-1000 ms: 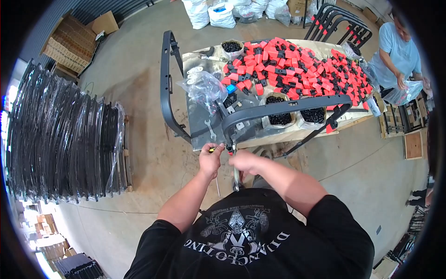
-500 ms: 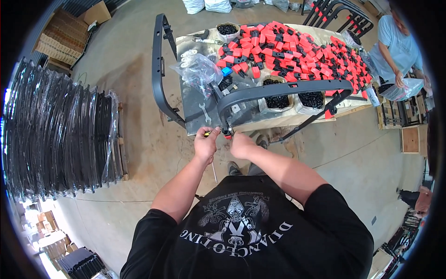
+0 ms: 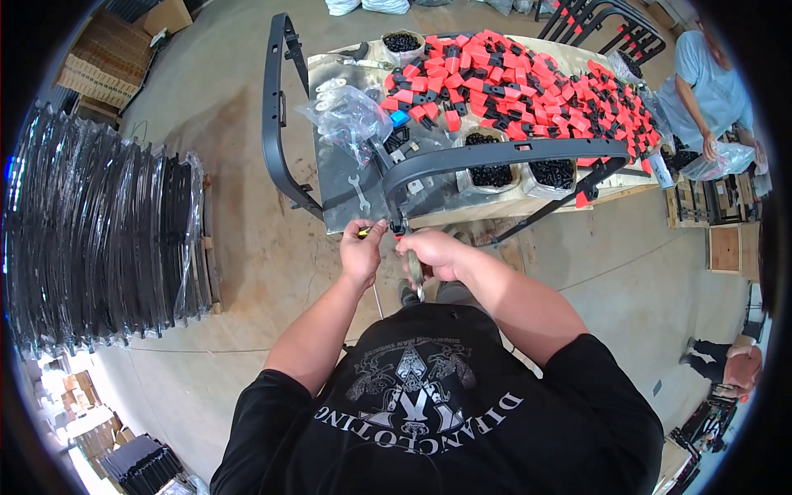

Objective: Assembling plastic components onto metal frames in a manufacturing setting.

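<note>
A dark grey bent metal frame stands against the near side of the table, and both my hands are at the lower end of its near bar. My left hand is closed round a screwdriver with a yellow and black handle; its thin shaft points down toward me. Thumb and fingertips of that hand are beside the frame's end. My right hand grips a tool with an olive-green handle, its kind partly hidden by the fingers. A small red bit shows between the hands at the bar's end.
On the table lie a wrench, a clear plastic bag and a heap of red and black plastic parts. Bags of small black parts stand nearby. Wrapped black frames are stacked left. A co-worker handles a bag at right.
My right hand has turned and shifted slightly, so the olive-handled tool now shows below it. The left hand stays at the bar's end with the screwdriver. The view has shifted a little.
</note>
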A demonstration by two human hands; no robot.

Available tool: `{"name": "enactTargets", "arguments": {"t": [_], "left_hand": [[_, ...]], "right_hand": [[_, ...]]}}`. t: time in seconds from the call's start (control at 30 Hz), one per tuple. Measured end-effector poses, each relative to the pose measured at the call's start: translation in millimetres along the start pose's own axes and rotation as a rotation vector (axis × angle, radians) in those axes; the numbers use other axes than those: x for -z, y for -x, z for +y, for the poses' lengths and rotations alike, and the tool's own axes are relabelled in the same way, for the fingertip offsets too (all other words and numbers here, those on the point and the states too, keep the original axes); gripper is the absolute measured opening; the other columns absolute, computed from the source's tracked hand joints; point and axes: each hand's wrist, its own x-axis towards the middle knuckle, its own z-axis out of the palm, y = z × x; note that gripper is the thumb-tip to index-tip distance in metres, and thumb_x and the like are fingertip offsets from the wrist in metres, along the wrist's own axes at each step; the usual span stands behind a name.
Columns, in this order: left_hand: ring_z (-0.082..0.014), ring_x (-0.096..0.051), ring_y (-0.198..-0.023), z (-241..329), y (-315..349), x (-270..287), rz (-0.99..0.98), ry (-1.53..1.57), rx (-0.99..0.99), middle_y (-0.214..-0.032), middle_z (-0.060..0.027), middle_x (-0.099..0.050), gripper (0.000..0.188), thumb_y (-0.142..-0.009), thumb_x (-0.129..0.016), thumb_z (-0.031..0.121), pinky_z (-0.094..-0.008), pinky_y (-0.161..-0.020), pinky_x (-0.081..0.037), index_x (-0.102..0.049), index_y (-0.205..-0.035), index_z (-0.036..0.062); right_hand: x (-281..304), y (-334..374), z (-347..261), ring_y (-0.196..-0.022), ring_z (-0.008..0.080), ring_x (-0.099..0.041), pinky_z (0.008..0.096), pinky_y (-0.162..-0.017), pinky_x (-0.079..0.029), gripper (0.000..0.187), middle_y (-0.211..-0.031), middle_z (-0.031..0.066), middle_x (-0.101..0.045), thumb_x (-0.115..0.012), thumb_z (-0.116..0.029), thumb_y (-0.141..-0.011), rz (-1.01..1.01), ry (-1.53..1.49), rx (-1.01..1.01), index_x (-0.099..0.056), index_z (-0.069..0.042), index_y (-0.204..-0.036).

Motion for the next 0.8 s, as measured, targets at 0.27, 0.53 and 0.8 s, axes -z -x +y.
{"name": "enactTargets", "arguments": {"t": [0.27,0.53,0.8], "left_hand": [[-0.0040,-0.038,-0.044,-18.3,-3.9,11.5,-0.019,0.010,-0.058,-0.071,0.0016,-0.060,0.019,-0.095,-0.075,0.019,-0.0239,-0.036,-0.026,-0.057,-0.094,0.0122],[-0.0048,-0.037,-0.043,-11.6,-7.6,8.6,0.031,-0.068,-0.040,-0.069,0.0025,-0.059,0.019,-0.095,-0.074,0.019,-0.0242,-0.036,-0.027,-0.056,-0.094,0.0123],[-0.0068,-0.050,-0.066,-5.9,-1.0,5.8,0.044,-0.077,-0.004,-0.079,0.0002,-0.063,0.016,-0.094,-0.075,0.018,-0.0260,-0.057,-0.041,-0.063,-0.092,0.0082]], "right_hand": [[-15.7,19.0,-19.9,-0.052,0.0291,-0.062,0.0457,-0.048,-0.052,0.020,-0.076,0.0124,-0.064,-0.061,-0.023,-0.091,0.116,0.026,-0.062,-0.063,-0.004,-0.097],[-15.1,-9.0,3.3,-0.067,0.0346,-0.070,0.0537,-0.056,-0.056,0.027,-0.083,0.0177,-0.066,-0.059,-0.018,-0.090,0.401,0.713,0.216,-0.059,0.004,-0.105],[4.0,-57.7,56.0,-0.061,0.0324,-0.067,0.0509,-0.050,-0.054,0.029,-0.081,0.0179,-0.063,-0.055,-0.021,-0.094,0.768,1.115,0.611,-0.054,0.007,-0.104]]}}
